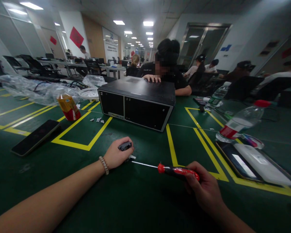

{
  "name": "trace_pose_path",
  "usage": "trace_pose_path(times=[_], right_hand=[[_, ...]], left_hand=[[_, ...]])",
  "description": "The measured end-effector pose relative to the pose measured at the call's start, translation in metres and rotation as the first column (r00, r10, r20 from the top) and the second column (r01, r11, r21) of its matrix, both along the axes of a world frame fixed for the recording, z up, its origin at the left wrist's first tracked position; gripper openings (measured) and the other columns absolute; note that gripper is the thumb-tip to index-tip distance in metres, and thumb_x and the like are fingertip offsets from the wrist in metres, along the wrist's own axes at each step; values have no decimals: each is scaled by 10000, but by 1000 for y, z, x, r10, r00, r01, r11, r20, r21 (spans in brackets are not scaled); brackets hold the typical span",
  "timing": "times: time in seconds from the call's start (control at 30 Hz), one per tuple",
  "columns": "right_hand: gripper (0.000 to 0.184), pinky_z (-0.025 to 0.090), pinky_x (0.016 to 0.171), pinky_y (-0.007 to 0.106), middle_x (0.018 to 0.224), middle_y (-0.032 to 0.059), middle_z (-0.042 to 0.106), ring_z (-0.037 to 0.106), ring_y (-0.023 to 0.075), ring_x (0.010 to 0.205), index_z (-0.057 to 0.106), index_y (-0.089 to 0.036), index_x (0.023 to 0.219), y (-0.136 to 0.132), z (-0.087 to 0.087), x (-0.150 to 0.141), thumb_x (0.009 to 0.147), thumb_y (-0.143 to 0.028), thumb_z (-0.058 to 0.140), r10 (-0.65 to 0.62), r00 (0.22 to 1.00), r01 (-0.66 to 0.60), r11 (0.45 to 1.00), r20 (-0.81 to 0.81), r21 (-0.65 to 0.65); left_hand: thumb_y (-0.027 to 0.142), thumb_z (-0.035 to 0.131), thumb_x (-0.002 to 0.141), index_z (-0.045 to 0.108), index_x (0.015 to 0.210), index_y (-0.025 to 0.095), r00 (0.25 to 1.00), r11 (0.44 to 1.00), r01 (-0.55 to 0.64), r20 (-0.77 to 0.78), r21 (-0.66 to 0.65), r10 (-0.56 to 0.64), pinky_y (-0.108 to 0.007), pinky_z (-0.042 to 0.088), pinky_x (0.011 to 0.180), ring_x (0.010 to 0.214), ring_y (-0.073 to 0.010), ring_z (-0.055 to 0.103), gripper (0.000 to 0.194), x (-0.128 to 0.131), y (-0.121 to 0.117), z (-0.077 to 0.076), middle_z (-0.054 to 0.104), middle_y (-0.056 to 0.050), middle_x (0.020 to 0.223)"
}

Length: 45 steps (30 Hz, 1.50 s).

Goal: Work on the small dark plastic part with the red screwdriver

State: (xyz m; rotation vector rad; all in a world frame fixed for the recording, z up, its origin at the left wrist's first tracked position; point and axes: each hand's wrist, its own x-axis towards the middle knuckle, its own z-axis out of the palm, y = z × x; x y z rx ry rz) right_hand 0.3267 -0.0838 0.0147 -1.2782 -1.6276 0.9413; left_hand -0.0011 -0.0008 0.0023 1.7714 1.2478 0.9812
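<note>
My left hand [116, 155] is closed around a small dark grey part [125, 146] and rests on the green table mat [140, 200]. My right hand [205, 189] grips the red and black handle of a screwdriver [177, 171]. Its thin metal shaft points left, and the tip meets a small white piece at my left hand. A black computer case [138, 102] lies flat just beyond both hands. A person seated across the table rests a hand [151, 78] on the case's far top edge.
A phone [35, 137] lies at the left inside yellow floor-tape lines. An orange snack bag [68, 106], loose screws [99, 120], a white fan grille [89, 94] and plastic wrap [34, 90] sit behind. At the right are a water bottle [242, 123] and a tablet [254, 161].
</note>
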Motion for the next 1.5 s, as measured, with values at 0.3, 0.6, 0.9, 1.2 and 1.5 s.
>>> trace_pose_path(times=[0.3, 0.6, 0.9, 1.2, 1.5], right_hand=[[399, 491, 394, 241, 621, -31, 607, 578, 143, 438, 602, -222, 1106, 0, 3, -7, 954, -590, 629, -105, 994, 105, 994, -3, 18], [407, 540, 481, 273, 813, 21, 680, 639, 178, 570, 476, -282, 1249, 0, -5, -2, 960, -490, 675, -40, 994, 40, 999, -98, -7], [419, 604, 591, 338, 853, 37, 701, 712, 231, 694, 403, -282, 1288, -3, 0, -2, 964, -333, 664, -33, 993, 30, 999, -116, -27], [369, 611, 565, 348, 830, 48, 701, 718, 230, 667, 403, -253, 1234, -2, 1, -1, 962, -344, 635, -31, 998, 30, 999, -47, -31], [355, 575, 518, 310, 790, 30, 700, 700, 209, 614, 430, -253, 1217, -2, 3, -1, 959, -358, 650, -6, 1000, 6, 1000, -17, -29]], left_hand=[[273, 657, 880, 644, 860, 201, 1000, 1000, -2, -3, 2, 2, -285, 499, 654, 707, -184, 638, 76, 0, 0, 3, 671, -7, 799], [269, 647, 873, 633, 852, 202, 1000, 1000, -3, 10, -5, 3, -276, 487, 643, 689, -175, 621, 71, 1, 1, 0, 650, 9, 774], [265, 651, 877, 640, 865, 198, 1000, 1000, 7, 10, -25, -6, -279, 493, 638, 702, -182, 636, 69, 1, 0, 2, 664, 1, 796], [261, 651, 880, 639, 868, 197, 1000, 1000, 8, 8, -20, -8, -276, 492, 632, 697, -181, 637, 67, 0, 0, 1, 663, 4, 787], [254, 655, 863, 639, 848, 197, 1000, 1000, -13, 13, -16, 14, -284, 487, 654, 706, -185, 627, 61, 1, 1, 2, 657, 3, 779]])
